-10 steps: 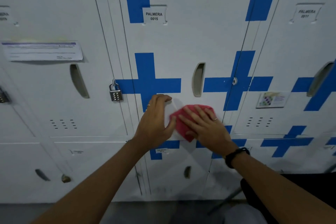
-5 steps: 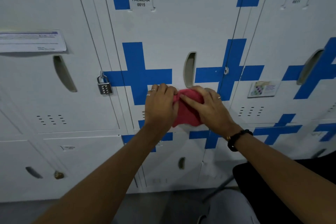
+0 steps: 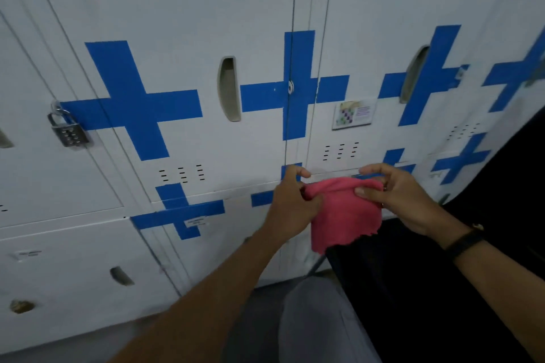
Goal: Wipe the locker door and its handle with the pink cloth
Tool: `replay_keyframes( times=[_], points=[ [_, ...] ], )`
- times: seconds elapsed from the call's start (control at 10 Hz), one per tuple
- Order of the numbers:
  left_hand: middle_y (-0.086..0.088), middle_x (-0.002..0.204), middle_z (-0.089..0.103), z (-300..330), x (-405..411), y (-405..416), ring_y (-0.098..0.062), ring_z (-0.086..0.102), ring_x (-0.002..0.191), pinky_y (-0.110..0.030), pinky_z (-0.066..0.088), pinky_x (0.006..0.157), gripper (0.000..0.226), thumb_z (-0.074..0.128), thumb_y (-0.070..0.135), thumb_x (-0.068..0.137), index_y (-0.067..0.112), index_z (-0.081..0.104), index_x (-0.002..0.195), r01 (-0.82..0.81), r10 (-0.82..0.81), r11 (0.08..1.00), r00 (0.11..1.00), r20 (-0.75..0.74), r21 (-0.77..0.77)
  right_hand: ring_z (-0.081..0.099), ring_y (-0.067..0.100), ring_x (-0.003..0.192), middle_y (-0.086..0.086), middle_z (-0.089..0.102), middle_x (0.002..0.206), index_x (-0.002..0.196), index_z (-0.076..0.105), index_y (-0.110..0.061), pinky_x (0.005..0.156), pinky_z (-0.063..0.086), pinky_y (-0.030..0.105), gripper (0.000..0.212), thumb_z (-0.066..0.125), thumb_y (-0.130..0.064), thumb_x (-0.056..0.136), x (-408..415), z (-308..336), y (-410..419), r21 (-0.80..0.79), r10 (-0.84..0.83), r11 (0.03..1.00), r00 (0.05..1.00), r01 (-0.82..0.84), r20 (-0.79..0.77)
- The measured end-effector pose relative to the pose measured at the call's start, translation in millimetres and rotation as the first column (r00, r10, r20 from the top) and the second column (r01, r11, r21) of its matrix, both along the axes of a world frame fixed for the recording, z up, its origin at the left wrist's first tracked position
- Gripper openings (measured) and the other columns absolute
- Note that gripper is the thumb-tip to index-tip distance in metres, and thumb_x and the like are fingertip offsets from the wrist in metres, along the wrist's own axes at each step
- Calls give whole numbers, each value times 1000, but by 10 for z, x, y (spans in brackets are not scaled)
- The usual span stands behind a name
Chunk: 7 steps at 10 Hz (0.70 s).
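Both hands pinch the pink cloth by its top edge, left hand and right hand, hanging before the white metal locker door with blue crosses, below its recessed handle.

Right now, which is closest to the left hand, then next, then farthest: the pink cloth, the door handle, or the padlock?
1. pink cloth: held by the left hand, on its right.
2. door handle: above, slightly left.
3. padlock: far left, on the neighbouring locker.
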<state>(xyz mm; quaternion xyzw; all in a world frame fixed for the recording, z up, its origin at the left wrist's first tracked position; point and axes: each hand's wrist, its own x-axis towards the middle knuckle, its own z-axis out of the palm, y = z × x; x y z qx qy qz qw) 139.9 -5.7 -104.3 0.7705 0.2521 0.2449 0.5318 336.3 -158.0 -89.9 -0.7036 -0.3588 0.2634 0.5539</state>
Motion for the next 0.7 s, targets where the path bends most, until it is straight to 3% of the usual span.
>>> replay_keyframes(
  times=[0.1, 0.2, 0.3, 0.4, 0.5, 0.6, 0.7],
  points=[
    [-6, 98, 66, -328, 262, -287, -16, 63, 82, -39, 62, 75, 51, 75, 6, 94, 21, 43, 132, 0, -31, 969, 993, -118, -249, 75, 30, 93, 18, 76, 105, 119, 68, -12, 83, 60, 40, 56, 91, -14, 68, 261, -349, -292, -162, -81, 985, 989, 61, -123],
    [-6, 110, 67, -778, 387, -521, -16, 65, 87, -27, 57, 68, 63, 79, 10, 92, 17, 38, 140, -4, -82, 961, 951, -297, -278, 71, 27, 98, 14, 72, 107, 118, 62, -10, 79, 58, 35, 57, 93, -12, 70, 425, -830, -499, -388, -114, 917, 993, 96, -24],
    [-12, 118, 66, -1037, 416, -656, -20, 63, 95, -32, 55, 73, 51, 78, 11, 90, 11, 47, 131, 82, -133, 987, 898, -420, -137, 67, 25, 99, 11, 66, 112, 116, 60, -15, 84, 60, 43, 59, 94, -14, 67, 480, -1234, -635, -505, -89, 849, 984, 157, 156],
    [-14, 115, 68, -997, 443, -655, -25, 66, 96, -42, 59, 83, 40, 76, 10, 90, 11, 54, 125, 120, -122, 992, 871, -476, -36, 65, 24, 98, 7, 66, 110, 112, 61, -14, 85, 58, 39, 55, 93, -18, 67, 501, -1357, -663, -502, -56, 844, 961, 190, 270],
    [-14, 127, 63, -943, 473, -610, -29, 66, 110, -43, 59, 88, 51, 78, 15, 90, 10, 53, 134, 136, -100, 990, 853, -512, 34, 62, 20, 98, 3, 64, 107, 113, 59, -14, 83, 50, 28, 52, 91, -22, 72, 477, -1249, -612, -541, 54, 826, 934, 157, 353],
    [-11, 141, 53, -730, 453, -550, -20, 55, 117, -30, 49, 92, 65, 80, 26, 94, 9, 47, 147, 132, -72, 987, 867, -493, 89, 61, 19, 94, 1, 64, 101, 109, 61, -14, 73, 46, 23, 43, 86, -28, 76, 454, -1060, -506, -579, 139, 803, 900, 141, 413],
    [-12, 141, 53, -443, 419, -532, -21, 54, 119, -28, 46, 91, 64, 78, 28, 96, 7, 46, 147, 103, -36, 986, 900, -435, 132, 56, 17, 97, -1, 60, 106, 107, 58, -21, 77, 43, 25, 40, 81, -39, 79, 389, -811, -391, -630, 220, 767, 873, 121, 435]
  ],
)
